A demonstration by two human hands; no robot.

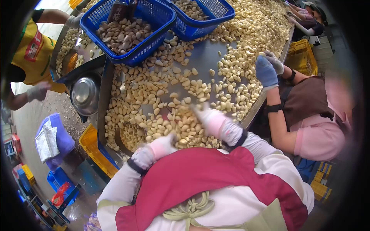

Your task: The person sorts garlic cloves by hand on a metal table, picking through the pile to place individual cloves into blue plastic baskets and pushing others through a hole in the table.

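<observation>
A: Left hand (163, 145)?
B: Gloved, blurred; low at the near side of the pale cloves (162, 104). Contact unclear.
A: Right hand (208, 117)?
B: Gloved, pink near a dark wristband; farther in, above the same spread. Fingers too blurred to read.
A: Surface?
B: Metal table (206, 56), bare in patches, cloves densest toward the far right.
A: Far side?
B: Front blue basket (143, 57), with browner cloves and a dark packet inside; rear blue basket (189, 30) just beside, also part-filled.
A: Edges?
B: Right, co-worker's blue-gloved hand (266, 73) over cloves. Left, metal bowl (84, 92) beside the table.
</observation>
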